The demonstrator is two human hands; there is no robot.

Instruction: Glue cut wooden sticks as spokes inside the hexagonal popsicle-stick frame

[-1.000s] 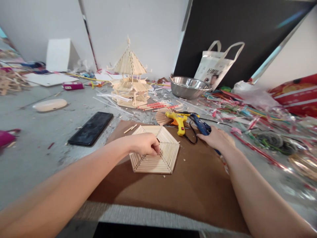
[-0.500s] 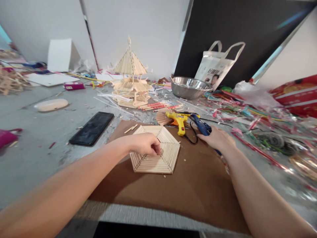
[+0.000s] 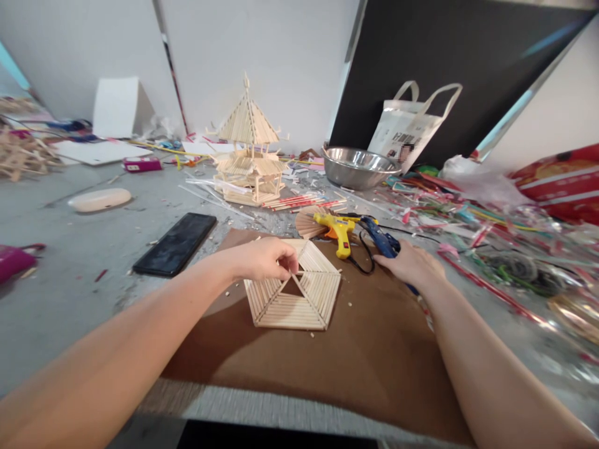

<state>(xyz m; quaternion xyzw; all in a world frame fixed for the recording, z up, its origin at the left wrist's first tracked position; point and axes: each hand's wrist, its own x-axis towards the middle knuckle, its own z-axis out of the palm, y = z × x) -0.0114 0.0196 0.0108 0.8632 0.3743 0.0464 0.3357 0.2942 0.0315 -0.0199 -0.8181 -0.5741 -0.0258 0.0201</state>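
And the left hand [image 3: 262,259] has slid away from the body since half a second ago, uncovering a triangular opening [image 3: 292,289] in the hexagonal stick panel [image 3: 321,290], while the right hand [image 3: 414,265] hasn't budged! Look at that pinch: left thumb and fingertips [image 3: 292,268] drawn together, right at the panel's hub, though whether they're nipping a stick end, I can't tell. Below and around them spreads the panel, resting on the brown board [image 3: 374,355], no clear long axis to it, its nearest sticks running left to right on the body side of the pinch. Here's the relation I'd say it all turns on: the opening sits just bodyward of those fingertips, its apex pointing straight at them. The left hand is clearly the nearer one. The right, well off to their right, looks wrapped around the blue glue gun [image 3: 386,242], its fingertips hidden. Beyond and right of the left fingers lies the yellow glue gun [image 3: 343,231].
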